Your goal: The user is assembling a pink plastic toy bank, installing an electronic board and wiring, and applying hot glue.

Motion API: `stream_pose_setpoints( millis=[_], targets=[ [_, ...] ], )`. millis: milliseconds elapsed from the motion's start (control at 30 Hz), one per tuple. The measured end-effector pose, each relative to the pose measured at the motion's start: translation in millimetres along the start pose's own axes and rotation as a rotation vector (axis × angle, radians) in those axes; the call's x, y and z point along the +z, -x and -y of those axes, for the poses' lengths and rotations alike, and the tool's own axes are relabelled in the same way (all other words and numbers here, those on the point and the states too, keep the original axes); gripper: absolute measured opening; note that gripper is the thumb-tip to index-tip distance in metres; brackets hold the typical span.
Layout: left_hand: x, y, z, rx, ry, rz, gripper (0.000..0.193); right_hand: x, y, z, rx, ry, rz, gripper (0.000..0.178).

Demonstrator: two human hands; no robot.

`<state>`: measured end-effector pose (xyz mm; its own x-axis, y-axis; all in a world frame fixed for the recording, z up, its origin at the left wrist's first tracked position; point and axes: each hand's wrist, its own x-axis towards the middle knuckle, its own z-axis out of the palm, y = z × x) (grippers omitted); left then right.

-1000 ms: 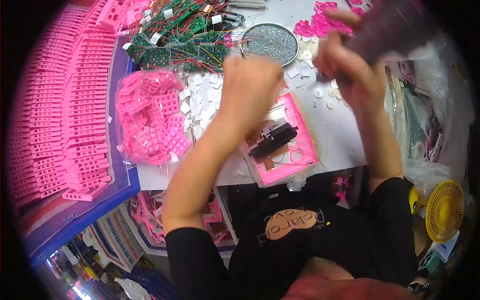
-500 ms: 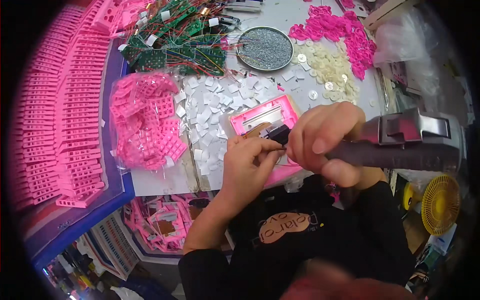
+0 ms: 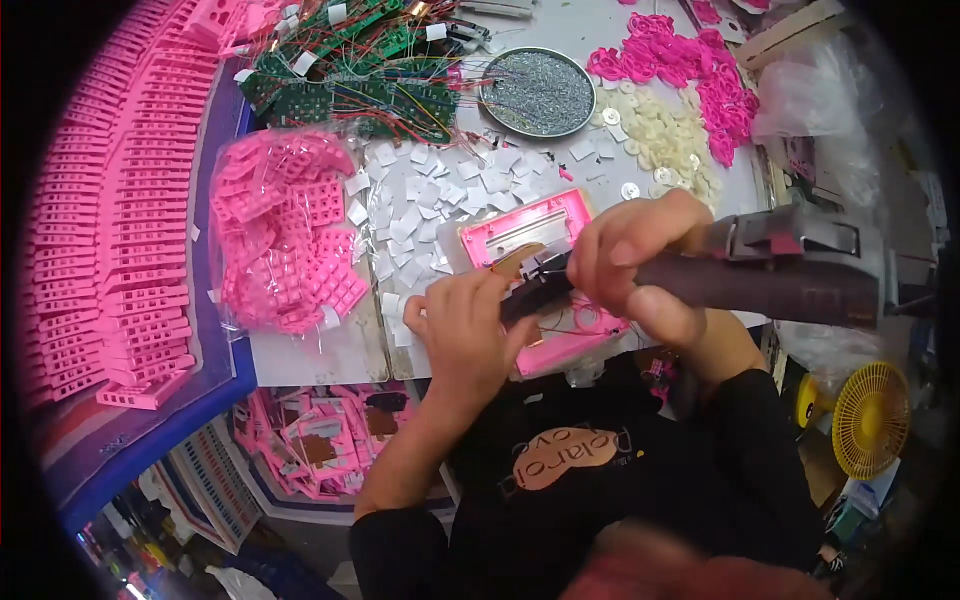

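At the open pink casing (image 3: pixel 560 352), both of the person's hands are engaged. Right hand (image 3: pixel 645 262): fingers wrapped around a dark cylindrical hand tool (image 3: pixel 770 288) with a silver lever, its body pointing out toward three o'clock; its working tip is hidden behind the fingers. Left hand (image 3: pixel 462 328): thumb and fingers closed about the left end of a black block (image 3: pixel 540 297), which lies tilted across the casing's middle.

Inside the casing, bright metal strips (image 3: pixel 525 236) occupy the twelve o'clock end; a pink loop (image 3: pixel 592 318) lies toward four.

Progress, as judged: the strips are in and the black block is placed. Whether the block is fastened cannot be determined. The casing remains uncovered, so closing it appears outstanding.

Surroundings, clocked from the casing: small white squares (image 3: pixel 408 220) at ten; a clear bag of pink parts (image 3: pixel 285 240) at nine, with stacked pink bars (image 3: pixel 140 230) beyond; wired green circuit boards (image 3: pixel 350 105) between ten and eleven; a round dish (image 3: pixel 486 97) of silvery pieces at twelve; cream discs (image 3: pixel 670 140) between one and two; magenta rings (image 3: pixel 690 65) at one; pink frames (image 3: pixel 320 440) below the bench at eight; a yellow fan (image 3: pixel 872 420) at four.
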<state>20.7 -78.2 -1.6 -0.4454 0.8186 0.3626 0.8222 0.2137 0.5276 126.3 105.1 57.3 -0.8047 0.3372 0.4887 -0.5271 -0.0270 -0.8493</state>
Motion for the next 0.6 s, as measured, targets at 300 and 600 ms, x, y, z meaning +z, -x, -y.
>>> stream_pose_setpoints(
  millis=[300, 600],
  targets=[
    [14.6, 5.7, 11.6, 0.022, 0.068, -0.057, 0.042, 3.0, -4.3, -15.2, 0.007, 0.079, 0.13, 0.025],
    [13.9, 4.6, 14.8, 0.003, 0.109, -0.05, 0.042, 8.2, -5.5, -29.7, -0.122, 0.087, 0.141, 0.024]
  ],
)
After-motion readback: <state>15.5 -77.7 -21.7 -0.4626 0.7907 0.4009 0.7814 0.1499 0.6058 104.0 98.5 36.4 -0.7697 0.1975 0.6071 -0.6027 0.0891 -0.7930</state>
